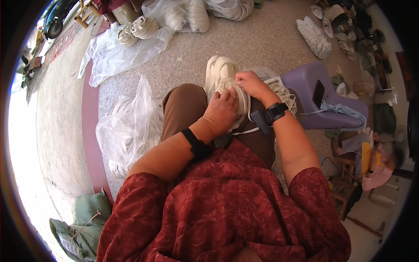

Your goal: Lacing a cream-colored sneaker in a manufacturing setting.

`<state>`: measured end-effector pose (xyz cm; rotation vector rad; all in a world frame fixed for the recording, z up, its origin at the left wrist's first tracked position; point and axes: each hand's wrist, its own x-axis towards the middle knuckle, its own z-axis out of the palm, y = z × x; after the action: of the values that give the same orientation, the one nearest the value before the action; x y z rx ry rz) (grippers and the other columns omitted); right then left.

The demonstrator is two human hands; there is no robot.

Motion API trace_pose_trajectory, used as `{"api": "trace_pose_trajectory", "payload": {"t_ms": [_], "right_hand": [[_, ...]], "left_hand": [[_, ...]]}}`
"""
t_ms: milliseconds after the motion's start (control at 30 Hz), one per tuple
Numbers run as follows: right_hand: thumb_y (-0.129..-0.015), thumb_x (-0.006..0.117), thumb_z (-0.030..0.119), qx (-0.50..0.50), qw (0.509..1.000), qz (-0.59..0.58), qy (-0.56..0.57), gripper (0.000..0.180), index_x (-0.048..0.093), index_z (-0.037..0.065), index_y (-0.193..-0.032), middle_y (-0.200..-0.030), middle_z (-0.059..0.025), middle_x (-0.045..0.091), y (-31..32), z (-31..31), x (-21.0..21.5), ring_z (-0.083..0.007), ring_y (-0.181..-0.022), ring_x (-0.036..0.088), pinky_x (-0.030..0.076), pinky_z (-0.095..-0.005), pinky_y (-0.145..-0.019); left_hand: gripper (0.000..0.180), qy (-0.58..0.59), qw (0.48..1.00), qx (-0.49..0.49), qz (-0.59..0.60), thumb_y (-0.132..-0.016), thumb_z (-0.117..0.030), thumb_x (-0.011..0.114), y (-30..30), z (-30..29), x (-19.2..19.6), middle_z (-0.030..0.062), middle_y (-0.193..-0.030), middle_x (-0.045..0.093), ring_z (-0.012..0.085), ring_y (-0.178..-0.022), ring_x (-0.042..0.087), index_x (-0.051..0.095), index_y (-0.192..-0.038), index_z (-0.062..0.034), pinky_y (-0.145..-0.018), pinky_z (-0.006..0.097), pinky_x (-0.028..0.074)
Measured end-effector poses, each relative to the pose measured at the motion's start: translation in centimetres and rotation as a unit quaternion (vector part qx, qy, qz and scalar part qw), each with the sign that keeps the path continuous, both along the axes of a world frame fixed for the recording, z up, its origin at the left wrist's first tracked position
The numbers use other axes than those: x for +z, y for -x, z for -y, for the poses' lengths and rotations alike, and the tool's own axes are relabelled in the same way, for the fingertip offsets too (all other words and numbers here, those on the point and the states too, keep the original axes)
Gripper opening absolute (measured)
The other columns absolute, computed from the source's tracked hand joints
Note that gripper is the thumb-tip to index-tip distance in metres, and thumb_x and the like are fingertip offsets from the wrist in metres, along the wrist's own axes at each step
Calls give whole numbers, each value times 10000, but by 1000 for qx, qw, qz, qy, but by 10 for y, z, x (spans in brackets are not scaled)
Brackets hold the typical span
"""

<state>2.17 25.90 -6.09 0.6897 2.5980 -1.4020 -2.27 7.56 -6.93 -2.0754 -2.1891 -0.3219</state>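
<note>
A pair of cream sneakers (225,66) rests across my lap, toes pointing away, with mesh toe parts showing. Curled over the nearer part of the right-hand sneaker, my left hand (223,109) grips it near the lacing. My right hand (252,84) is closed in a pinch at the right side of the same sneaker's lacing; what lies between its fingertips is hidden. A white shoelace (247,131) trails below the sneaker over my thigh. Just right of my right wrist hangs a bundle of white shoelaces (286,98).
At right stands a purple plastic stool (301,81) with a black phone (319,92) and light-blue laces (345,110). A plastic bag of pale shoes (126,126) lies left. Coiled white cords (144,28) and bags sit ahead. Another person (375,161) sits far right.
</note>
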Motion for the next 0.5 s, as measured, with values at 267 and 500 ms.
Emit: {"api": "trace_pose_trajectory", "payload": {"t_ms": [267,500], "right_hand": [[-708,513,88,5,999,-36,4,104,498,-5,-665,-621,-158,486,2,2,-9,-225,-580,461,384,-359,-544],[-755,497,99,211,928,-58,-300,124,606,53,-794,-814,-188,612,13,4,6,-368,-809,587,462,-435,-670]], "left_hand": [[434,-34,999,-13,9,-736,-201,517,7,-3,-1,166,-1201,475,261,-971,468,539,-1102,31,-787,362,399],[431,-118,969,118,181,-715,-201,646,21,4,7,170,-1148,513,330,-1062,474,551,-1085,-1,-882,429,405]]}}
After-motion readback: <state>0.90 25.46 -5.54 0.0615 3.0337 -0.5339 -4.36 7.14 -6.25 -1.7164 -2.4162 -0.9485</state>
